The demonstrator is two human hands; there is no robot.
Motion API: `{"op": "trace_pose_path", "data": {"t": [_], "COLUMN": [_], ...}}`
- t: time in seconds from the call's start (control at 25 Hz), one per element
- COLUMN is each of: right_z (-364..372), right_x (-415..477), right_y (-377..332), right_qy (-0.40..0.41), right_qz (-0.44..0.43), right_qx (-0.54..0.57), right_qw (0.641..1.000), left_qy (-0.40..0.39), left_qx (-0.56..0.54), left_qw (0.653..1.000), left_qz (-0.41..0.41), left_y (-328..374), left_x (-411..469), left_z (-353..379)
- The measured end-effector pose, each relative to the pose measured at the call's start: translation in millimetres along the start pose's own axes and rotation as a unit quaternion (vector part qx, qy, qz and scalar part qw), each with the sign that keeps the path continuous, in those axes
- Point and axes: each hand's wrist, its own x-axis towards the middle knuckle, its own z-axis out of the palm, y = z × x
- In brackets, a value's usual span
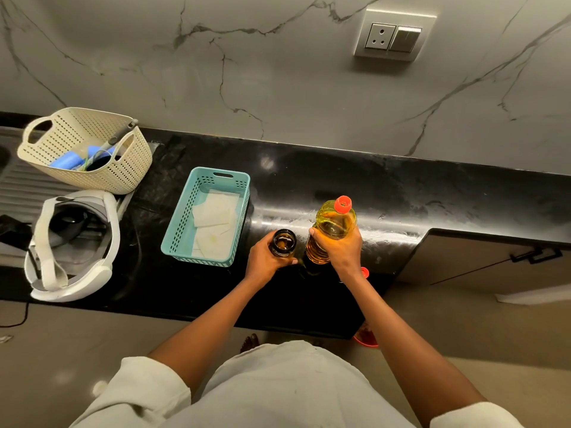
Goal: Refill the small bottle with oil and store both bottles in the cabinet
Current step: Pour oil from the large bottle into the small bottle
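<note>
The left hand (265, 258) wraps around a small dark glass bottle (283, 242) with an open mouth, standing on the black counter (401, 193). Just beside it, the right hand (340, 251) grips the red-capped plastic oil bottle (335, 222). A teal basket (179, 230) holding paper towels sits to their left.

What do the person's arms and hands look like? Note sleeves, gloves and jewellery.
The left hand and right hand wear no gloves, and no watch or ring shows. A cream left sleeve and a matching right sleeve end near the elbows, leaving the lower arms uncovered.
</note>
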Motion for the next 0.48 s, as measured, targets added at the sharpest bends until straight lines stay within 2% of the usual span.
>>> {"op": "trace_pose_path", "data": {"t": [0.24, 0.48], "right_z": [-3.3, -32.9], "right_x": [-1.8, -22.9], "right_y": [-4.3, 11.3], "right_qy": [-0.013, -0.07], "right_qz": [-0.013, 0.028], "right_qx": [-0.025, -0.065], "right_qw": [1.0, 0.995], "left_qy": [0.004, 0.005], "left_qx": [-0.016, -0.041], "left_qw": [1.0, 0.999], "left_qz": [-0.003, -0.022], "left_y": [-0.9, -3.5], "left_x": [-3.5, -9.8], "left_z": [3.3, 4.2]}}
